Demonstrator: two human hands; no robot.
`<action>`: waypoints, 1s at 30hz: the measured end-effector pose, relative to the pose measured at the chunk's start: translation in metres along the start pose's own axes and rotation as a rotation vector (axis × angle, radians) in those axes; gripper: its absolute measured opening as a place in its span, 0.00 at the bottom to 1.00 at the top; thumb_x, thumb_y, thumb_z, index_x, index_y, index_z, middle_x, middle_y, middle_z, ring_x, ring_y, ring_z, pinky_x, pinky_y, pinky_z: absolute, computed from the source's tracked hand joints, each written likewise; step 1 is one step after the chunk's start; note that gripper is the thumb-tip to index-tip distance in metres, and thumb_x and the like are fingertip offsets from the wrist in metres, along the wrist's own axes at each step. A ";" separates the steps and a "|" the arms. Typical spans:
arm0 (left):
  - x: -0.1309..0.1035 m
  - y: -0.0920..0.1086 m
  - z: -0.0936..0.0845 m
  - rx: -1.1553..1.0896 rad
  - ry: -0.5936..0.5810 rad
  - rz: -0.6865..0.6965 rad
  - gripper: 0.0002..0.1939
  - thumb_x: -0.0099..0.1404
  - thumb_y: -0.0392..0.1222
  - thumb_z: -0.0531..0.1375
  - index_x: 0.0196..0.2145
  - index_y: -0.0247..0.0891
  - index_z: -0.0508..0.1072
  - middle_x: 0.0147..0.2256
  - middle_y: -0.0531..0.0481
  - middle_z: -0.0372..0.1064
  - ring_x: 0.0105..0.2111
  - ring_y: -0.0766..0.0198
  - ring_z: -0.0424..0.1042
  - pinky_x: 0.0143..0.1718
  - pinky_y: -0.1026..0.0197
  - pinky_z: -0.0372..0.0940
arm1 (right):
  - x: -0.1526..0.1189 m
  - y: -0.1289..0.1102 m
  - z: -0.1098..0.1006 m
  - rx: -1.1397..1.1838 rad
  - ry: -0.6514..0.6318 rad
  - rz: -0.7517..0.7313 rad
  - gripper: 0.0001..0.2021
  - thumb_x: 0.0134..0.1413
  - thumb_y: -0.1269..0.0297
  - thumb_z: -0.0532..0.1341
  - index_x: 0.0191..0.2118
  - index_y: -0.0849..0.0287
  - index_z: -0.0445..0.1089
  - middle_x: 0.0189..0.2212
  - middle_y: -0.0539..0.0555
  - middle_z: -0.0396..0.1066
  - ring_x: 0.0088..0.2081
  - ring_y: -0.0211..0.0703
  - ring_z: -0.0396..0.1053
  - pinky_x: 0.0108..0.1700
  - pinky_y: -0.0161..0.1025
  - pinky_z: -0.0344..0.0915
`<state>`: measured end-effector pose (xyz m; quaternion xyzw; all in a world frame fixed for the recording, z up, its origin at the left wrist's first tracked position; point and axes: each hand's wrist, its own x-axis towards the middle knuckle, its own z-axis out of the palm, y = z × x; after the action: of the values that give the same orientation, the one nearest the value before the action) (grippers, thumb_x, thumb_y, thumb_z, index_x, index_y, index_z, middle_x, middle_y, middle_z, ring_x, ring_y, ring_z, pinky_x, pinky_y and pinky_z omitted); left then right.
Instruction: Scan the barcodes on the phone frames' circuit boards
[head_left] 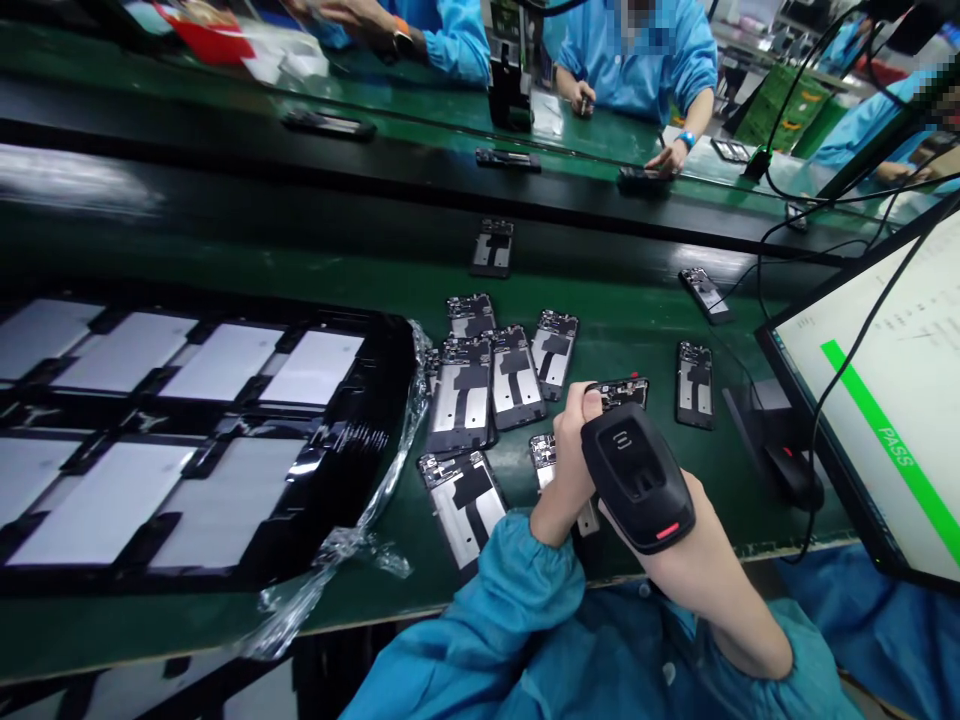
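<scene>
My left hand [572,455] is closed around the near side of an opened phone [624,393], whose bare circuit board shows beyond my fingers. Below that phone, a black handheld barcode scanner [637,475] with a red light is gripped in my right hand [670,560]; the scanner's body hides most of those fingers. Under my left wrist lies another opened phone [543,460], partly covered. Several more opened phones [461,393] sit in an overlapping cluster to the left, and a single phone [463,505] rests nearest the table edge.
On the left is a black tray [375,390] of flat pale parts in clear plastic wrap [390,485]. A monitor [885,400] showing a green PASS bar and a mouse [793,472] stand at right. Across the dark conveyor strip [420,165], co-workers in blue sleeves handle parts. Cables hang at right.
</scene>
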<state>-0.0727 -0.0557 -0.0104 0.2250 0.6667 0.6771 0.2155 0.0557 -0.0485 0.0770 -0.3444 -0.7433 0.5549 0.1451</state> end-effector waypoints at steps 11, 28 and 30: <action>-0.003 0.003 -0.004 0.128 0.098 0.082 0.11 0.67 0.45 0.56 0.27 0.41 0.62 0.22 0.56 0.60 0.23 0.67 0.60 0.26 0.65 0.55 | -0.016 -0.003 -0.011 -0.117 0.027 -0.074 0.05 0.51 0.71 0.64 0.34 0.57 0.70 0.27 0.50 0.72 0.29 0.44 0.70 0.29 0.36 0.67; -0.013 -0.005 0.007 0.189 0.241 0.286 0.09 0.62 0.45 0.60 0.36 0.40 0.63 0.22 0.59 0.60 0.19 0.70 0.62 0.22 0.67 0.57 | -0.032 -0.005 -0.018 -0.067 0.039 -0.084 0.14 0.48 0.76 0.62 0.41 0.54 0.70 0.36 0.51 0.76 0.36 0.46 0.75 0.35 0.37 0.72; -0.015 -0.001 0.010 0.216 0.233 0.242 0.10 0.60 0.45 0.61 0.36 0.40 0.63 0.22 0.59 0.61 0.20 0.69 0.63 0.22 0.67 0.56 | -0.035 -0.006 -0.015 -0.069 -0.006 -0.066 0.15 0.46 0.78 0.61 0.40 0.54 0.69 0.35 0.50 0.75 0.35 0.45 0.74 0.36 0.37 0.71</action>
<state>-0.0552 -0.0567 -0.0115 0.2454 0.7241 0.6440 0.0283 0.0875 -0.0620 0.0935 -0.3230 -0.7734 0.5247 0.1491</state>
